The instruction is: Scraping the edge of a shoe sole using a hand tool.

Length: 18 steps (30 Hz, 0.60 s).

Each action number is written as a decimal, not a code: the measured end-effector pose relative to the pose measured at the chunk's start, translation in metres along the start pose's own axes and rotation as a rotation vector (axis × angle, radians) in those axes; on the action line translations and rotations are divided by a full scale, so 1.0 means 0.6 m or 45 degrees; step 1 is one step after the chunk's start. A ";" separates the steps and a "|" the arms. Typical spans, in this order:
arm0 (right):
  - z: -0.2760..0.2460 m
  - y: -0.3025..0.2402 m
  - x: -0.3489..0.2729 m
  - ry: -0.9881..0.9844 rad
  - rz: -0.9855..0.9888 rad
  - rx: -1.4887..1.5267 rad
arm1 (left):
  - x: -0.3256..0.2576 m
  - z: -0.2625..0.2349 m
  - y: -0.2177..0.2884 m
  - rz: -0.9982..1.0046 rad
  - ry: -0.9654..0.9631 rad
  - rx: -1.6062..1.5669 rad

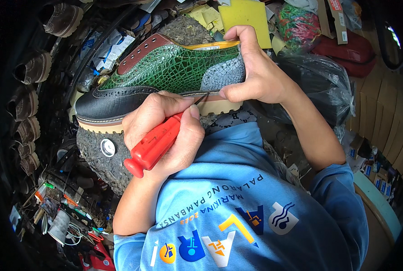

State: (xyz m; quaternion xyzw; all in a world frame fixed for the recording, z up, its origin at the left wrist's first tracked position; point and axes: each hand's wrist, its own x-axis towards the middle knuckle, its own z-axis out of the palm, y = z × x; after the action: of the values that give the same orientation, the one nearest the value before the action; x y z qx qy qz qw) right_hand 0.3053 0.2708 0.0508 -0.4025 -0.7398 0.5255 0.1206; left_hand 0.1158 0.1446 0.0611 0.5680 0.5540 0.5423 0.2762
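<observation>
Awl (156, 142) tip hidden at shoe (165, 77) sole | left hand (165, 131) fingers clamped on awl | right hand (255, 72) fingers clamped on shoe heel

Little free room shows anywhere. The green and black shoe (165, 77) lies across the middle on a rough grey block (97, 158), and the left hand (163, 128) with its red-handled awl (154, 147) fills the gap just below the sole. The right hand (255, 72) closes off the heel end. Beyond the shoe, yellow foam sheets (244, 18) and paper scraps crowd the far side. A black plastic bag (316, 90) blocks the right. On the left, a column of brown shoes (30, 86) lines the edge, with small tools and clutter (61, 212) below them. The only open passage runs along the shoe's upper, between the two hands.
</observation>
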 end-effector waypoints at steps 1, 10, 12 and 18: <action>-0.001 0.000 0.000 0.002 -0.023 -0.039 | 0.001 0.001 0.002 -0.018 -0.004 0.001; 0.002 0.000 -0.007 0.009 -0.003 0.003 | 0.001 0.005 0.005 0.069 -0.014 0.025; 0.006 0.002 -0.009 0.007 -0.034 0.024 | -0.003 0.001 0.007 0.048 -0.037 0.031; 0.027 0.038 -0.025 0.113 -0.199 0.417 | -0.062 -0.062 0.013 -0.085 0.383 -0.358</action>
State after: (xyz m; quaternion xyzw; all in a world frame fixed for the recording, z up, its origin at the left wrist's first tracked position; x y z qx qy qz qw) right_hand 0.3159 0.2516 0.0276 -0.3416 -0.6672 0.6098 0.2575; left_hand 0.0918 0.0975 0.0661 0.4179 0.5264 0.6834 0.2849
